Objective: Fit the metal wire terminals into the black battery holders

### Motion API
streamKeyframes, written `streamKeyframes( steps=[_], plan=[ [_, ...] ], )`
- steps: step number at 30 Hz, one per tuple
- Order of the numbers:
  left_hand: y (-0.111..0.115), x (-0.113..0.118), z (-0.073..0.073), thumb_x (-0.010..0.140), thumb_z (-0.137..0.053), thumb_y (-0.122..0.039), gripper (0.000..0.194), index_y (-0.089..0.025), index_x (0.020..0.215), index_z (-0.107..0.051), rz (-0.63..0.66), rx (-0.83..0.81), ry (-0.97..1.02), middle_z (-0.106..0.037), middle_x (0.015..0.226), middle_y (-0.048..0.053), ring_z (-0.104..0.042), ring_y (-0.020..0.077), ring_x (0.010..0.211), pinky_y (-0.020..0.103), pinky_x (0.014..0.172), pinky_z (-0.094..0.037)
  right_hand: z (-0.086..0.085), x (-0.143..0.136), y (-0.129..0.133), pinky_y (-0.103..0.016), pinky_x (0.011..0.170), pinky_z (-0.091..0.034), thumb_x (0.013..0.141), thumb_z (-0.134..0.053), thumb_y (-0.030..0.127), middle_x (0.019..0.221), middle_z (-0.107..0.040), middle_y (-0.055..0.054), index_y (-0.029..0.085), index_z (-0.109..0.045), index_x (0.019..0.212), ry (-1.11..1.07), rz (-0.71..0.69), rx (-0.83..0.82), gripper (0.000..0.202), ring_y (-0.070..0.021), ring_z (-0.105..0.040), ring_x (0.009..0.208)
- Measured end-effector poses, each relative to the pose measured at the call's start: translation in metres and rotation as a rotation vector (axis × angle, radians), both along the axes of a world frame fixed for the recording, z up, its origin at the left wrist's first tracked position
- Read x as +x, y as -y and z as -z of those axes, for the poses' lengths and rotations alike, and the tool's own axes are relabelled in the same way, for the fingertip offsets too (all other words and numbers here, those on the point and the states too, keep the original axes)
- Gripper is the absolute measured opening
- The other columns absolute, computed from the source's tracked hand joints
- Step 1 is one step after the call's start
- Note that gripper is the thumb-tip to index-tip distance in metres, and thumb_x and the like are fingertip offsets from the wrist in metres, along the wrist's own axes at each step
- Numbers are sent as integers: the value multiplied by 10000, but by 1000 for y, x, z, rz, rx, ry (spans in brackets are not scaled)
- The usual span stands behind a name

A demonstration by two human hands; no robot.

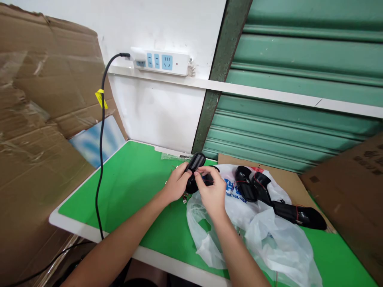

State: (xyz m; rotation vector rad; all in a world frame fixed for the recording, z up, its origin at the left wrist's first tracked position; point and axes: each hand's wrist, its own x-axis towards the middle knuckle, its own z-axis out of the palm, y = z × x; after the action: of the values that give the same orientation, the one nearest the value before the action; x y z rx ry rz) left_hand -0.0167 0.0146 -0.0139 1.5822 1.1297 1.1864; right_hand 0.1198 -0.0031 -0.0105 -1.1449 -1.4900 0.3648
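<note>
A glossy black plastic housing (pixel 196 161) is tilted up above the table, gripped by my left hand (pixel 176 184) with the fingers closed around its left side. My right hand (pixel 211 189) is closed in a pinch at the housing's right side, thumb and forefinger together. Whatever those fingertips hold is too small to make out. Several similar black housings (pixel 247 185) with thin red wires lie to the right on a white plastic bag (pixel 278 243). Small metal parts (pixel 184 199) are scattered on the table just below the held housing.
The table has a green top (pixel 125 179) with a white edge. A black cable (pixel 101 159) hangs from a power strip (pixel 164 61) on the wall and crosses the table's left side. Large cardboard (pixel 44 119) stands at left, a carton (pixel 350 191) at right, and a green shutter (pixel 299 59) behind.
</note>
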Motion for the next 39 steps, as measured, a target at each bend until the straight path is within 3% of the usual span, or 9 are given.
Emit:
streamKeyframes(
  steps=[5, 10, 13, 17, 27, 39],
  plan=[
    [1, -1, 0, 911, -447, -206, 149, -213, 780, -519, -37, 75, -61, -611, 820, 16, -555, 208, 815, 320, 734, -402, -2, 4, 2, -395, 801, -534, 951, -555, 190, 915, -739, -67, 231, -742, 973, 307, -1, 183, 193, -229, -637, 866],
    [1, -2, 2, 914, -447, -183, 159, -220, 765, -487, -66, 107, -108, -578, 788, 13, -537, 204, 781, 320, 708, -383, 1, 7, 0, -401, 804, -544, 967, -512, 165, 943, -721, -77, 240, -739, 1054, 425, -43, 209, 254, -232, -636, 878],
    [2, -3, 2, 914, -442, -182, 154, -220, 776, -496, -41, 95, -143, -578, 786, 13, -537, 205, 773, 321, 701, -374, 3, 9, -2, -402, 830, -554, 961, -507, 167, 952, -723, -62, 240, -651, 1215, 389, -56, 160, 301, -232, -659, 901],
    [3, -3, 1, 915, -435, -190, 148, -216, 786, -503, -10, 73, -184, -580, 791, 14, -538, 207, 777, 323, 707, -370, 3, 13, -3, -412, 906, -557, 930, -536, 165, 937, -725, -27, 236, -424, 1429, 346, -84, 120, 517, -224, -692, 948],
    [4, -2, 3, 913, -421, -197, 136, -219, 797, -488, -24, 99, -275, -569, 801, 23, -536, 213, 779, 330, 705, -370, -1, 19, -4, -404, 957, -548, 900, -541, 137, 910, -710, -24, 232, -353, 1429, 363, -179, 74, 570, -230, -684, 1064],
    [9, 0, -1, 937, -379, -222, 141, -225, 831, -473, -38, 116, -406, -587, 853, 41, -548, 215, 812, 345, 722, -403, 0, 18, -3, -376, 870, -571, 888, -525, 114, 905, -703, -29, 220, -378, 1375, 403, -126, 61, 519, -231, -703, 972]
  ],
)
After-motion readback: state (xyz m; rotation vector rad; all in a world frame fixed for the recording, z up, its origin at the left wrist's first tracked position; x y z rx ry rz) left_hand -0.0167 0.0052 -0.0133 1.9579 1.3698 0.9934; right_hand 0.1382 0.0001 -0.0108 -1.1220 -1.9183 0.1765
